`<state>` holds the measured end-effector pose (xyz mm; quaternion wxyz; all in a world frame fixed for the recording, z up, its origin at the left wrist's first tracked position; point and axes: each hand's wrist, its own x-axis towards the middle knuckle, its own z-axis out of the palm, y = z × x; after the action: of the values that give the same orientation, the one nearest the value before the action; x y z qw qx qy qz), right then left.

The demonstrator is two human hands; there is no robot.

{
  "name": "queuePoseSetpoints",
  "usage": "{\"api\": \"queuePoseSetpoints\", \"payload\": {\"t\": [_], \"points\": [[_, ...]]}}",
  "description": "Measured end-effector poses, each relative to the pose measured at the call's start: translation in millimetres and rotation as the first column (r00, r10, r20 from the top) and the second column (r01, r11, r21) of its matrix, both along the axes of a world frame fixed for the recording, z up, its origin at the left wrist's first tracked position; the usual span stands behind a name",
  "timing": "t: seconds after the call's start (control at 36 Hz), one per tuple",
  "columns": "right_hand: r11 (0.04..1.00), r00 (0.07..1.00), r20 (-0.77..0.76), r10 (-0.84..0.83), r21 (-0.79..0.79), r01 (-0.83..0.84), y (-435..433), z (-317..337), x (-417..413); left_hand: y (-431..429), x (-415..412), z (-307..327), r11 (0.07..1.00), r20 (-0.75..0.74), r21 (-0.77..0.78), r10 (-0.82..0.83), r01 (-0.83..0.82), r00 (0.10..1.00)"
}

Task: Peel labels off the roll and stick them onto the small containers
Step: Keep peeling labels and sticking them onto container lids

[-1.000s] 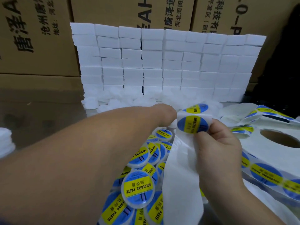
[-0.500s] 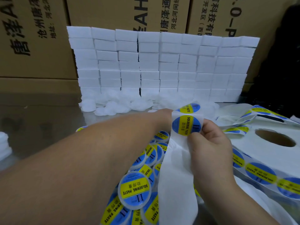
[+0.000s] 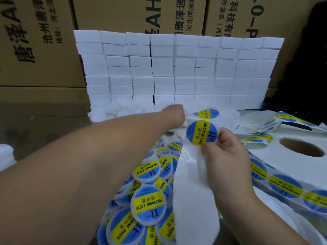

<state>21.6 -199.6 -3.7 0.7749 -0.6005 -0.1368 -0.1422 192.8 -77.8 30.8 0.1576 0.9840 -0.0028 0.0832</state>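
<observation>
In the head view, the right hand (image 3: 228, 160) pinched the white paper backing strip (image 3: 192, 191), thumb and fingers clamped at the lower edge of the round blue-and-yellow label (image 3: 201, 132), which lay just up-left of the thumb. The left hand (image 3: 175, 114) was nearer the heap of small white unlabelled containers (image 3: 96, 115) beyond. Its fingers were hidden, so I could not tell their state.

I log brown cardboard cartons (image 3: 35, 50) with black print along the back. Against them stands a wall of white rectangular blocks (image 3: 177, 68), stacked in columns. The surface (image 3: 44, 121) at left is grey and glossy. There is a low white stack (image 3: 6, 154) at the left edge. A dark mass (image 3: 304, 68) sits far right; I cannot identify it.
</observation>
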Motion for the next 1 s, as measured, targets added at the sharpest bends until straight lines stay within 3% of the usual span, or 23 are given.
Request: {"api": "queuePoseSetpoints", "payload": {"t": [0.08, 0.17, 0.22, 0.28, 0.31, 0.39, 0.47, 0.56, 0.75, 1.0], "points": [[1.0, 1.0, -0.002, -0.008, -0.008, 0.008, 1, 1, 0, 7, -6, 14, 0.955, 0.098, -0.295, 0.033, -0.002, 0.995], [0.996, 0.999, -0.027, -0.03, -0.083, 0.028, 0, 0, 2, 7, -40, 37, 0.768, 0.18, -0.636, 0.059, 0.07, 0.982], [0.991, 0.999, -0.032, -0.027, -0.134, 0.022, -1, -3, 5, 9, -71, 50, 0.621, 0.21, -0.773, 0.054, 0.132, 0.976], [0.988, 0.999, -0.025, -0.028, -0.153, 0.023, 0, -6, 6, 11, -102, 58, 0.552, 0.267, -0.809, 0.044, 0.2, 0.963], [0.988, 0.999, -0.024, -0.033, -0.15, 0.029, 1, -7, 7, 13, -120, 60, 0.567, 0.319, -0.79, 0.053, 0.234, 0.946], [0.99, 0.999, -0.021, -0.042, -0.137, 0.039, 3, -9, 8, 14, -172, 50, 0.742, 0.48, -0.574, -0.036, 0.345, 0.876], [0.995, 1.0, -0.002, 0.023, -0.097, -0.023, 4, -7, 7, 8, -211, 34, 0.825, 0.493, -0.37, -0.215, 0.427, 0.843], [0.991, 0.989, 0.068, 0.132, 0.01, -0.133, 6, -4, 2, 6, -220, 19, 0.907, 0.497, -0.154, -0.272, 0.392, 0.824], [0.974, 0.953, 0.21, 0.217, -0.106, -0.198, 5, -8, -3, 17, -207, 3, 0.961, 0.439, -0.148, -0.147, 0.233, 0.886], [0.946, 0.903, 0.394, 0.171, -0.322, -0.039, 5, -15, -1, 27, -209, 4, 0.976, 0.314, -0.054, -0.183, 0.21, 0.932]]}}
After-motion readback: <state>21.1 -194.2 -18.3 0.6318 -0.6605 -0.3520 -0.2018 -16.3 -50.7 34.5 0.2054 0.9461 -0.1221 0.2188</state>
